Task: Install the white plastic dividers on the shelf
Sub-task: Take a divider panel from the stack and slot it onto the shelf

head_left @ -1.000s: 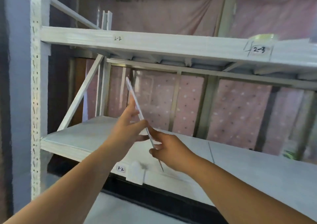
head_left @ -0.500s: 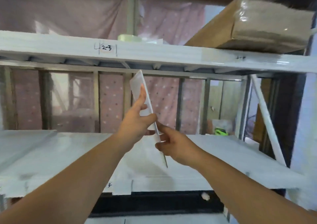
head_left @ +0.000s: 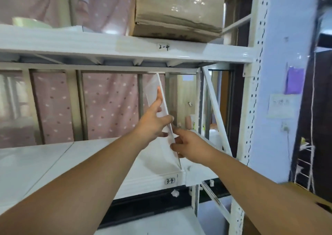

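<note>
A thin white plastic divider (head_left: pixel 168 144) stands nearly edge-on and tilted, its top just under the upper shelf beam and its lower corner near the front lip of the white shelf (head_left: pixel 53 162) by the label 3-4. My left hand (head_left: pixel 153 122) grips it on the left face, index finger stretched up along the sheet. My right hand (head_left: pixel 186 144) pinches its lower edge from the right. Both hands hold the divider above the shelf's right end.
A taped cardboard box (head_left: pixel 177 11) sits on the upper shelf (head_left: pixel 107 44) labelled 2-4. The perforated white upright post (head_left: pixel 251 109) and a diagonal brace (head_left: pixel 216 112) stand just right of the hands. Pink dotted curtain hangs behind the rack.
My view and both hands have travelled right along the rack, from bay 2-2 past 2-3 to 2-4. The divider stays held in both hands, now close to the right upright.
</note>
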Demonstrator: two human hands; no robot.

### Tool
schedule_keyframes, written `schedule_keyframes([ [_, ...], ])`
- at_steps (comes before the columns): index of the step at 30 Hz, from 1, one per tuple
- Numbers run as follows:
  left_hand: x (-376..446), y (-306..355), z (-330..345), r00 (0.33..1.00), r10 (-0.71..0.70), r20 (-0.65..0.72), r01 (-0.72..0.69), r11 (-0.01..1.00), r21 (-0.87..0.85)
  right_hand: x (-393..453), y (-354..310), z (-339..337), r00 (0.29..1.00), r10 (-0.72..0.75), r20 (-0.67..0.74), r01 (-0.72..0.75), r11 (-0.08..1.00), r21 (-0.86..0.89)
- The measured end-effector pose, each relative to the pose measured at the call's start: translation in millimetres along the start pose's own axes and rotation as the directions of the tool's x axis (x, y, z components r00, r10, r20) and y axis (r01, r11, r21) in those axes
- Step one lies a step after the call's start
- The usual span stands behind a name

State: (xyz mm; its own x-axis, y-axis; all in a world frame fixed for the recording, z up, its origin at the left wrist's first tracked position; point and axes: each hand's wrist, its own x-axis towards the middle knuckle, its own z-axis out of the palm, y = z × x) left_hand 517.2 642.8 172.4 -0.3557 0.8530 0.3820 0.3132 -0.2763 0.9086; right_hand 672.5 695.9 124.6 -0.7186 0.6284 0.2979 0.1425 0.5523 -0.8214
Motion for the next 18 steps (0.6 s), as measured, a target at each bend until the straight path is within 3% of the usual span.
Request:
schedule_keyframes([
  [9,26,-8,51,0.998,-0.002,0.07,0.004,0.999,-0.036,2,36,-40,0.996,0.062,-0.068,-0.064,0.998,-0.029],
  [18,41,-4,72,0.998,0.0,0.068,-0.001,1.0,0.013,6,49,-55,0.995,0.024,-0.094,-0.025,1.0,-0.01],
])
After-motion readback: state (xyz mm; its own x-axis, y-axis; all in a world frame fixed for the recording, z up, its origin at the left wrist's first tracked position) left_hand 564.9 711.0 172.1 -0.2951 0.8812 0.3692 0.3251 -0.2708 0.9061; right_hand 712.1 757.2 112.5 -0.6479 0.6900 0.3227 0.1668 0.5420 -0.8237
